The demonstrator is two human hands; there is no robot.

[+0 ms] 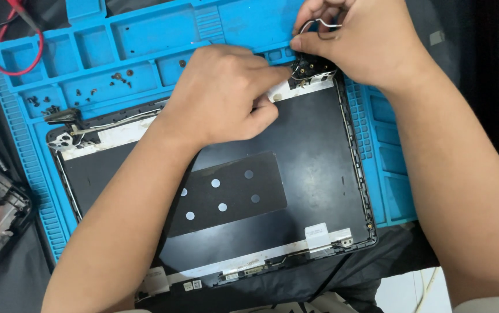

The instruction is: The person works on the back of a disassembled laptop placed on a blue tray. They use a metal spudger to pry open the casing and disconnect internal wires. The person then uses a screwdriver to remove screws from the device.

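Fingertips of both hands partly hidden behind each other at far right corner of black rectangular laptop lid shell [313,168]; exact contact hard to make out. Left hand [226,95] fist-curled, forefinger and thumb pressed together against black metal hinge bracket [310,68] at that corner. Right hand [356,40] pinching thin grey-white cable [319,23] looped just above bracket. Lid shell lies flat on blue silicone repair mat [145,40]; small loose screws [119,75] in mat compartments. Second hinge [63,116] at far left corner, untouched.

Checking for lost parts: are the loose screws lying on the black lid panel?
No, the small dark screws sit in compartments of the blue mat, above the black lid panel.
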